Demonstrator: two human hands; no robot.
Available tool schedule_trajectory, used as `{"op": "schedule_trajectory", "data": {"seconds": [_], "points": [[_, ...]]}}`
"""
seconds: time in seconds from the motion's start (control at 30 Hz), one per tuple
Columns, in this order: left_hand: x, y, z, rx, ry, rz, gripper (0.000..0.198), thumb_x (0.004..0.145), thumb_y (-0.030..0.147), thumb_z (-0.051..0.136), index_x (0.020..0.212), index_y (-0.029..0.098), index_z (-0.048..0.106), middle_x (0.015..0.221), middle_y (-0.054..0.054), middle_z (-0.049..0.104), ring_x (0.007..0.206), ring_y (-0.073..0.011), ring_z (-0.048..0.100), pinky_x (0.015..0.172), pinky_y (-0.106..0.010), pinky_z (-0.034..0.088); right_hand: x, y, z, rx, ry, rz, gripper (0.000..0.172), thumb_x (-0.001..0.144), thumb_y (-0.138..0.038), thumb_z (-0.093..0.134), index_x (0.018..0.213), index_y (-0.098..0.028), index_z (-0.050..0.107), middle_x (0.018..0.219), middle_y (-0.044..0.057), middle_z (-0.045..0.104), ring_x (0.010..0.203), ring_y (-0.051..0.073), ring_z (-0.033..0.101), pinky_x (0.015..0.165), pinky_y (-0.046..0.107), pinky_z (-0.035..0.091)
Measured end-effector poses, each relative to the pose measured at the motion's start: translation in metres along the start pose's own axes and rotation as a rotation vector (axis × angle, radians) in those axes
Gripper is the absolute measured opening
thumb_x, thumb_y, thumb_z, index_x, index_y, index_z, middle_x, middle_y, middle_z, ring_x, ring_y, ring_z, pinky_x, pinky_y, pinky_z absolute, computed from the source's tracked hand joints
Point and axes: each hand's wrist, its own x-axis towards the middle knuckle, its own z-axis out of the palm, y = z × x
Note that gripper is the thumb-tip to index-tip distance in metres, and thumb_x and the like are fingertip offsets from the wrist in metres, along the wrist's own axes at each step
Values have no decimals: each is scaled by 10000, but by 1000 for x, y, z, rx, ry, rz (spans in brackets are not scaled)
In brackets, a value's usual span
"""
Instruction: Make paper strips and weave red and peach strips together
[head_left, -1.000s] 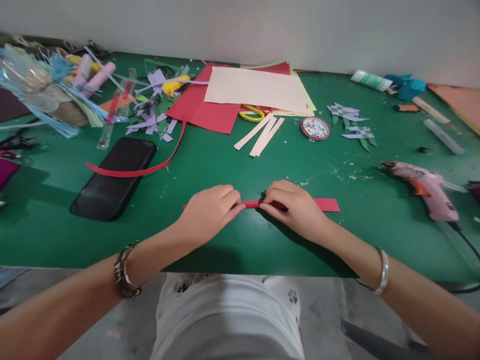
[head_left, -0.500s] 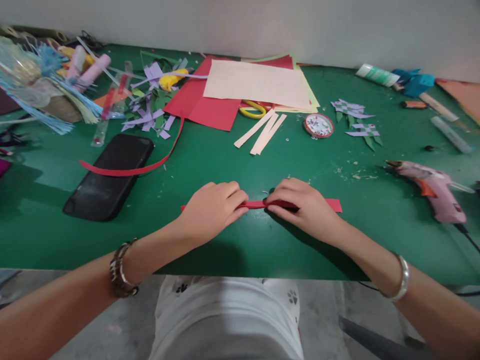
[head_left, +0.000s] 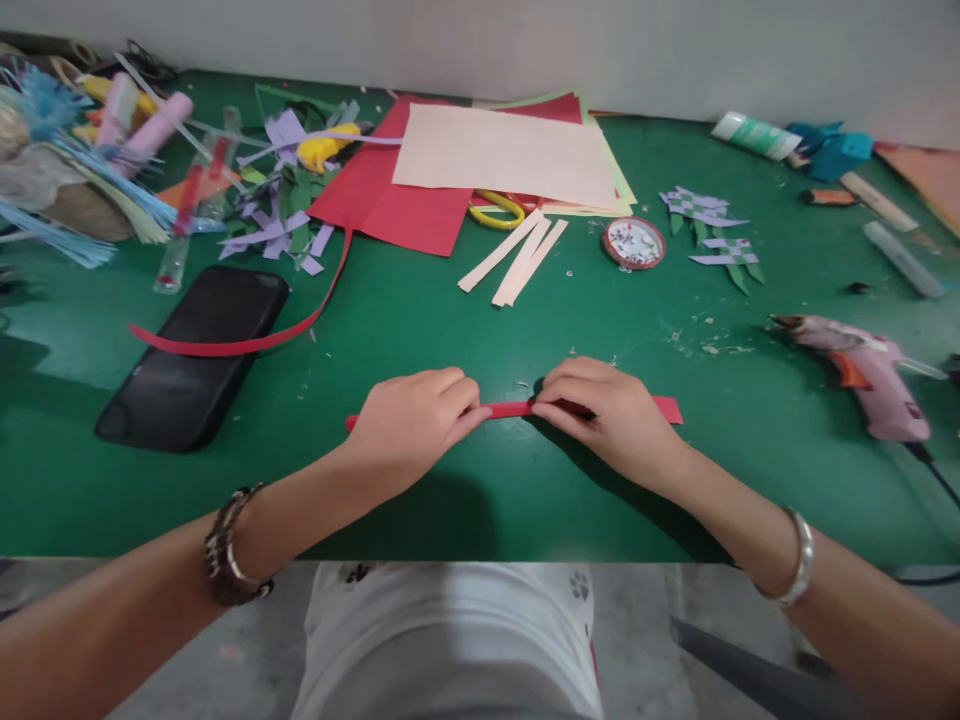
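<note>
A narrow red paper strip (head_left: 510, 410) lies crosswise near the front of the green table (head_left: 420, 320). My left hand (head_left: 416, 420) is closed on its left part, thumb and fingers pinching it. On the right part, my right hand (head_left: 607, 410) pinches the same strip. Between the two hands the strip looks narrow; its right end sticks out wider and flat past my right hand. Its left end peeks out behind my left hand. Beyond my left hand, a second red strip (head_left: 225, 347) curves over a black phone (head_left: 195, 360).
Red paper (head_left: 397, 215), a pale pink sheet (head_left: 510, 155), yellow-handled scissors (head_left: 499, 213) and pale paper strips (head_left: 517, 258) lie farther back. A pink glue gun (head_left: 862, 370) rests at right, near a round dish (head_left: 634, 243). Purple and green paper scraps (head_left: 281, 215) are heaped at left.
My left hand has slid slightly left along the red strip, exposing a bit more of it between the hands. My right hand stays nearly in place. The view has shifted slightly.
</note>
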Motion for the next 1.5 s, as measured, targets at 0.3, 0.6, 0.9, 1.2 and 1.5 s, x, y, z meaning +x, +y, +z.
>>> {"op": "schedule_trajectory", "data": {"seconds": [0.3, 0.6, 0.9, 1.2, 1.5], "points": [[2, 0, 1, 71, 16, 16, 291, 847, 289, 419, 597, 154, 481, 547, 25, 517, 503, -84, 449, 434, -206, 215, 3, 2, 4, -202, 3, -26, 247, 819, -294, 466, 613, -167, 516, 602, 23, 504, 584, 124, 400, 538, 239, 329], [5, 2, -2, 75, -63, -33, 271, 828, 305, 448, 600, 162, 474, 534, 38, 484, 494, -82, 439, 426, -213, 196, 6, 2, 4, -202, -33, -9, 237, 813, -267, 467, 597, -171, 492, 591, 14, 478, 575, 120, 385, 539, 237, 315], [6, -1, -1, 61, -69, -13, 280, 827, 328, 453, 600, 164, 468, 543, 40, 485, 490, -82, 431, 433, -216, 207, -5, 6, -10, -46, -10, 99, 194, 791, -234, 498, 605, -180, 484, 652, 18, 525, 617, 122, 455, 585, 251, 361], [2, -21, -5, 35, -154, 134, 341, 871, 338, 334, 603, 167, 457, 556, 36, 492, 458, -71, 408, 430, -208, 210, -23, 10, -15, 88, 51, 182, 173, 766, -255, 540, 607, -190, 520, 791, 40, 570, 716, 146, 519, 667, 300, 398], [4, -10, -8, 36, -138, 334, 222, 849, 288, 365, 837, 158, 545, 786, -27, 572, 676, -131, 522, 553, -244, 314, -23, 1, -6, 5, 50, 58, 168, 790, -252, 523, 640, -188, 566, 752, 34, 553, 684, 135, 485, 664, 299, 378]]}}
